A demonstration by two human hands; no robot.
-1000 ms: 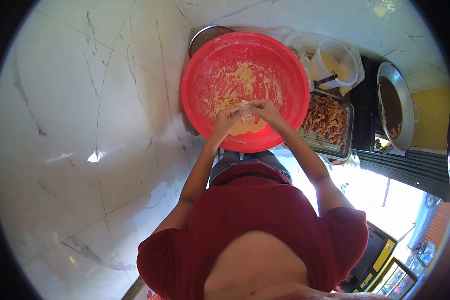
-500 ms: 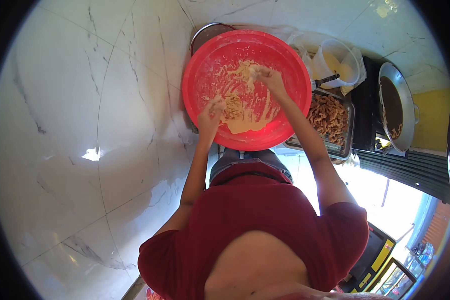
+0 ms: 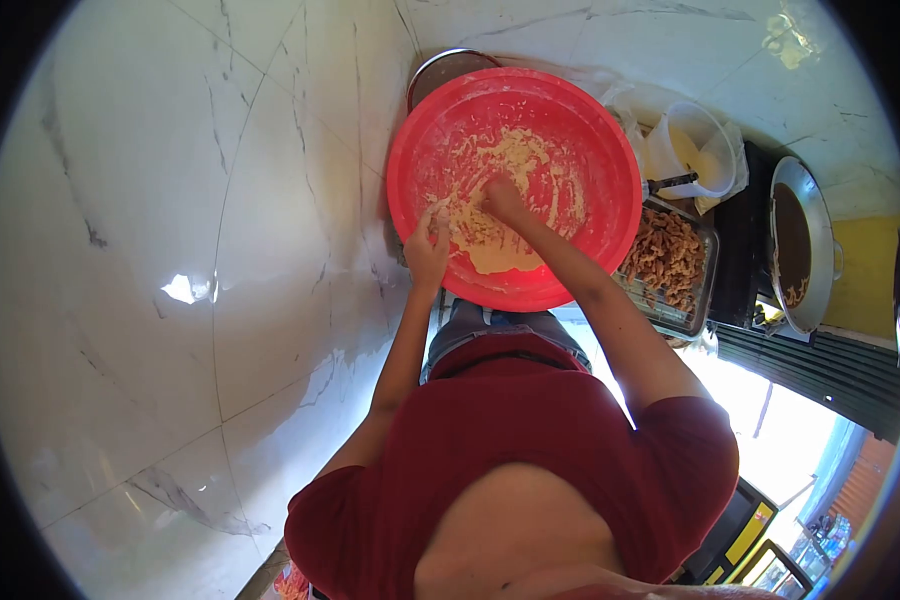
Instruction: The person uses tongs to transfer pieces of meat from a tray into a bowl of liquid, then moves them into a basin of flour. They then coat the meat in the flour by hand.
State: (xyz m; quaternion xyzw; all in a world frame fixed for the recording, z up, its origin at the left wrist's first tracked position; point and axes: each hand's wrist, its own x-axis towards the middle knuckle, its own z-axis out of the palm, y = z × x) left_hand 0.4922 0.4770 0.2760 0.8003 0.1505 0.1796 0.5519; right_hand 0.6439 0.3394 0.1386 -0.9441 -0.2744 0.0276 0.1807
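Observation:
A wide red basin (image 3: 610,170) holds pale yellow flour (image 3: 500,255) with crumbly, floured bits (image 3: 465,225) in it. At the basin's left side is my left hand (image 3: 428,248), its floury fingers drawn together at the edge of the bits; a pale coated piece seems to be at the fingertips, too small to name. Over the middle of the flour, my right hand (image 3: 504,200) is closed and pointing down. Its fingertips are hidden behind the hand, and so is anything in them.
Right of the basin stands a rack tray (image 3: 705,290) of brown fried pieces (image 3: 665,250). Behind it is a white plastic tub (image 3: 725,150) with a black handle (image 3: 672,184) beside it. A wide pan (image 3: 815,200) of dark oil sits far right. Tiled walls (image 3: 300,230) border the left and back.
My right hand has moved left and down, from the basin's upper right to the middle of the flour near my left hand. My left hand stays by the bits. The whole view has shifted slightly.

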